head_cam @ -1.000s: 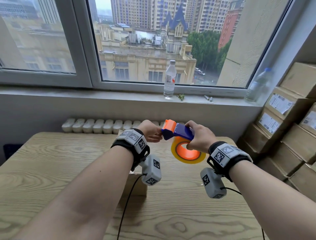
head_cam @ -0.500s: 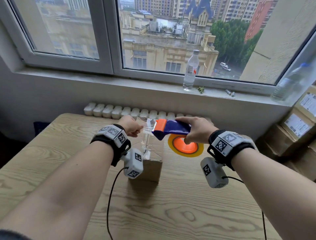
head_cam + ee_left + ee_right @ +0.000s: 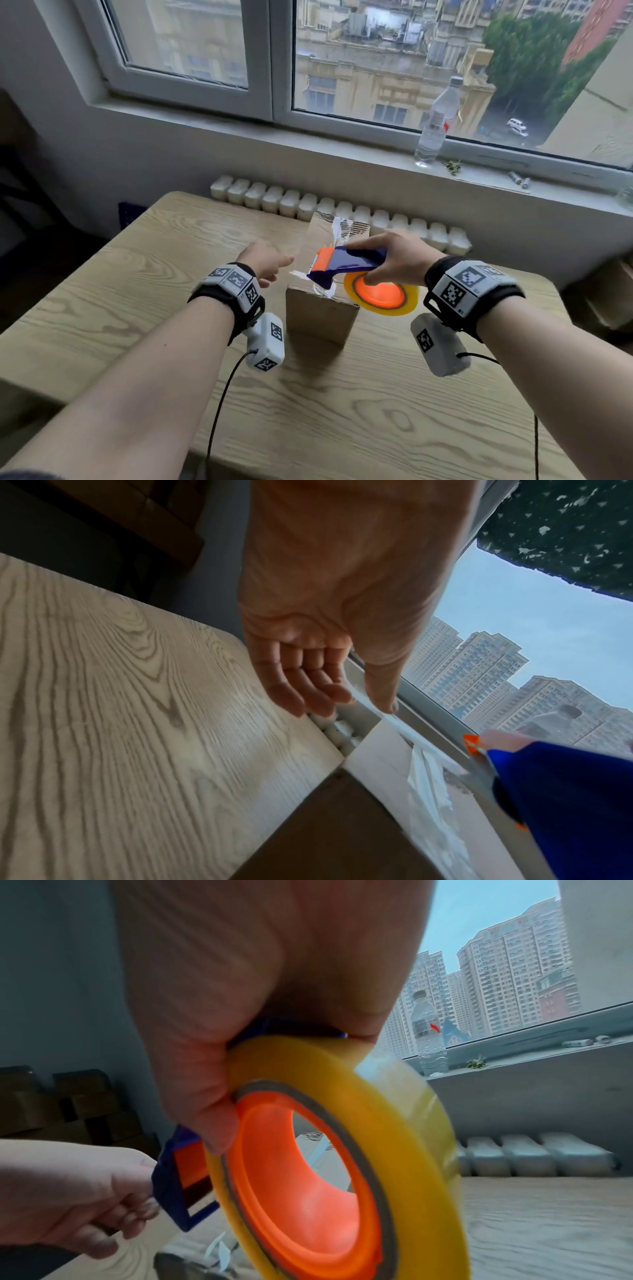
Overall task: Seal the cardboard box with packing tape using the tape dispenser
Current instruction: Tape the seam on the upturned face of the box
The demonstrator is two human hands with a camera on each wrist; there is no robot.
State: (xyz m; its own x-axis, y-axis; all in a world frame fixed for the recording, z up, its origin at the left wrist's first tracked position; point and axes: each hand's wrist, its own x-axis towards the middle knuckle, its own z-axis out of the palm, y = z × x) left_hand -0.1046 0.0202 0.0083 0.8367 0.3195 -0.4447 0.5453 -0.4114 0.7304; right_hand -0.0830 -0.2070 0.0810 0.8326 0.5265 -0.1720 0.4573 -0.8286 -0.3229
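A small cardboard box (image 3: 318, 315) stands on end-to-end length in the middle of the wooden table (image 3: 137, 308), with crumpled clear tape along its top. My right hand (image 3: 387, 260) grips the blue and orange tape dispenser (image 3: 352, 260) over the box's near end; its yellow tape roll (image 3: 407, 301) hangs to the right. A short strip of tape (image 3: 299, 274) runs left from the dispenser's mouth. My left hand (image 3: 277, 270) is just left of the box and pinches the strip's end (image 3: 404, 729) between thumb and forefinger. The dispenser's blade is hidden.
A white radiator (image 3: 335, 209) runs behind the table under the window sill, where a water bottle (image 3: 435, 126) stands. Brown cartons (image 3: 609, 298) sit at the right. Wrist-camera cables (image 3: 219, 411) hang over the table's near part.
The dispenser has come down from in front of me to the box's near top edge. My left hand has moved left, away from the dispenser, drawing out a strip of tape.
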